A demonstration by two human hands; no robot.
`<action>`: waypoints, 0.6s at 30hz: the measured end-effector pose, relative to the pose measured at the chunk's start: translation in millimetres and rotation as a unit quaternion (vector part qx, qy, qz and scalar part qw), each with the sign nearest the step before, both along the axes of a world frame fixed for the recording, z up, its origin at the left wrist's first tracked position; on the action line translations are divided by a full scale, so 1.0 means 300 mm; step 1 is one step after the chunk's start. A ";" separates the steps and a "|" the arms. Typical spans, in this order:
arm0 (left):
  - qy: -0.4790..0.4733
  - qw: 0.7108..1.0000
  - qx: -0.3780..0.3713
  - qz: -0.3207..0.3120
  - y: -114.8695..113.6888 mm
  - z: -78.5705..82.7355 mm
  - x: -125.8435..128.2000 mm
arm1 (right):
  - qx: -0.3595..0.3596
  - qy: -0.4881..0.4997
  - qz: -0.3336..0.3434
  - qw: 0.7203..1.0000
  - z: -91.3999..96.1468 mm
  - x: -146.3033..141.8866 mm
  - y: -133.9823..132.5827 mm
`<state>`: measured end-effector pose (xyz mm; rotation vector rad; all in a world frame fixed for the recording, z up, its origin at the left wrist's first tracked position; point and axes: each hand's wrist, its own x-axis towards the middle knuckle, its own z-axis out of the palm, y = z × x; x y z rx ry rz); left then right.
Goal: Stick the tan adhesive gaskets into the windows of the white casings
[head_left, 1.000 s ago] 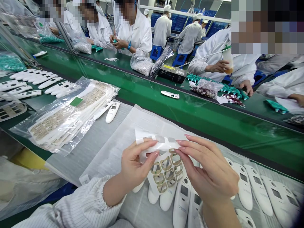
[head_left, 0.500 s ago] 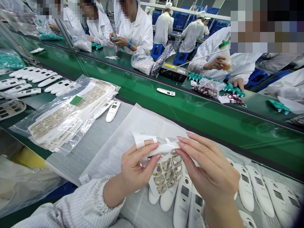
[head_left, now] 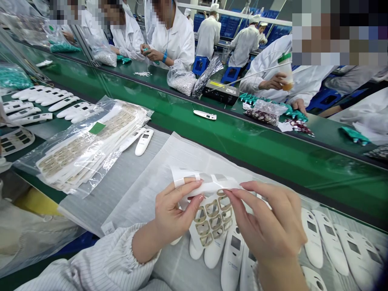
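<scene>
My left hand (head_left: 178, 216) grips a folded sheet of stickers (head_left: 214, 220) between thumb and fingers. The sheet's lower part hangs down and carries rows of beige-rimmed, window-like pieces; its upper part is a curled white strip with clear gaps. On the strip's right end, my right hand (head_left: 269, 220) is closed, thumb and forefinger pinching at the sheet's edge. Whether a single sticker is between those fingertips cannot be seen. Below the sheet lie several white handheld device shells (head_left: 233, 258) with small dark windows, partly covered by the sheet and my right hand.
A clear bag of sticker sheets (head_left: 91, 149) lies at left, with a white shell (head_left: 144, 142) beside it. More shells (head_left: 330, 238) lie at right. Beyond runs a green belt (head_left: 172, 121) carrying one shell (head_left: 205, 115). Co-workers in white coats (head_left: 176, 40) sit across it.
My right hand's fingers have drawn in from spread to a pinch at the sheet's right edge. My left hand stays nearly still. The shell on the belt has shifted left.
</scene>
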<state>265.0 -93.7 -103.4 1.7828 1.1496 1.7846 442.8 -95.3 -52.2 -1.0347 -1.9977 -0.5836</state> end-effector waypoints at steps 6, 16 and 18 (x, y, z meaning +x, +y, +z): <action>-0.019 0.999 -0.040 -0.015 -0.005 -0.006 -0.003 | -0.151 0.063 0.054 0.985 0.004 -0.005 0.005; -0.150 0.964 -0.209 -0.062 0.020 -0.026 0.001 | -0.348 0.180 0.174 0.904 0.065 0.090 -0.018; -0.164 0.962 -0.205 -0.075 0.023 -0.028 0.003 | -0.330 0.213 0.180 0.902 0.075 0.123 -0.010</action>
